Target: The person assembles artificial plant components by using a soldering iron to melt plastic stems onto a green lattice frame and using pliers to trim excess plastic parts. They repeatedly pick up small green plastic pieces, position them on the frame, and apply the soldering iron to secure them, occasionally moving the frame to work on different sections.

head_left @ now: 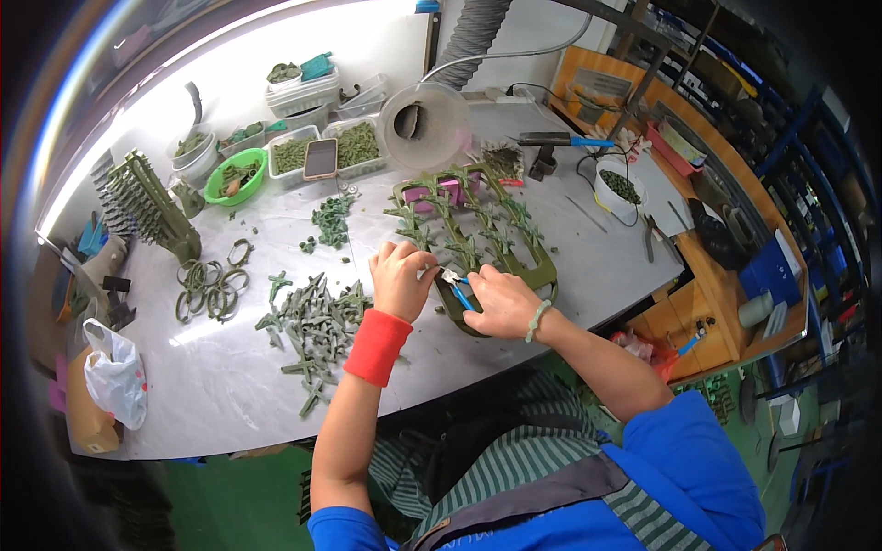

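My right hand is closed around small blue-handled pliers, their metal jaws pointing toward my left hand. My left hand, with a red wristband above it, pinches at the jaws; whatever is between its fingertips is too small to make out. Just beyond both hands is a green rectangular frame with bars carrying several star-like green pieces. Part of the frame's near end is hidden by my right hand. A purple block shows under its far side. Left of my left hand spreads a heap of grey-green cross-shaped pieces.
Green rings and a stacked green tree of parts are at the left. Tubs of small green pieces, a phone and a clear funnel-shaped hood line the back. Dark-handled pliers and a white bucket are at right.
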A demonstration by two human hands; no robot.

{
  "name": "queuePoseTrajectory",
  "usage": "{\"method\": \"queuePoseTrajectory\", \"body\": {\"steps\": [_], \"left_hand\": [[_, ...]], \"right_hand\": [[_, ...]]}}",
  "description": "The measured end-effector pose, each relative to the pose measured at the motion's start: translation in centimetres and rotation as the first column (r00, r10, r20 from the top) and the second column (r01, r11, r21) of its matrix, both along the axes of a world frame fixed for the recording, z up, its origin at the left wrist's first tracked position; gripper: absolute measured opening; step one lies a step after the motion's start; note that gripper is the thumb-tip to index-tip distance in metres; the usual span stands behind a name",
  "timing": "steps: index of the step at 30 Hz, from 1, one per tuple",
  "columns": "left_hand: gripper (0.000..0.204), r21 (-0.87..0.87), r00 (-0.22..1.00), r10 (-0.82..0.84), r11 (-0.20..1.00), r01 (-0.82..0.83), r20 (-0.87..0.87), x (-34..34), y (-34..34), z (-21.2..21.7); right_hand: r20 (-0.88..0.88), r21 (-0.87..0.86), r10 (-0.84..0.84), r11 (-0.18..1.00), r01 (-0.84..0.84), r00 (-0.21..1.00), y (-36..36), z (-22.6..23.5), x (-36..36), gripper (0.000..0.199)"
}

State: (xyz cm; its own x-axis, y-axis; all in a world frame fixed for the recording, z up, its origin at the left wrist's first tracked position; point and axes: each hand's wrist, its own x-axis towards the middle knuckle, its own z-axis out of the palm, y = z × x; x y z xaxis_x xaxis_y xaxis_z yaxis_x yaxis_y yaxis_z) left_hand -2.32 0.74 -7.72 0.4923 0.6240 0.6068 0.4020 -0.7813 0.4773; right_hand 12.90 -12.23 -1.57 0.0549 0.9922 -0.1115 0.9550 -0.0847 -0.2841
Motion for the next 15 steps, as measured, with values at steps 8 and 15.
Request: {"method": "queuePoseTrajectory", "body": {"steps": [8,15], "left_hand": [[0.009,-0.056,0.996,-0.081,0.995,0.082,0.026,-0.5,0.7,0.6],[0.008,-0.248,0.968,-0.089,0.968,0.028,-0.237,-6.4,1.1,1.8]], "right_hand": [[-0.051,0.029,-0.013,0.999,0.015,0.999,-0.6,0.1,0.0,0.047],[0.075,0.126,-0.028,0.992,0.018,0.997,-6.0,2.4,1.8,0.055]]}}
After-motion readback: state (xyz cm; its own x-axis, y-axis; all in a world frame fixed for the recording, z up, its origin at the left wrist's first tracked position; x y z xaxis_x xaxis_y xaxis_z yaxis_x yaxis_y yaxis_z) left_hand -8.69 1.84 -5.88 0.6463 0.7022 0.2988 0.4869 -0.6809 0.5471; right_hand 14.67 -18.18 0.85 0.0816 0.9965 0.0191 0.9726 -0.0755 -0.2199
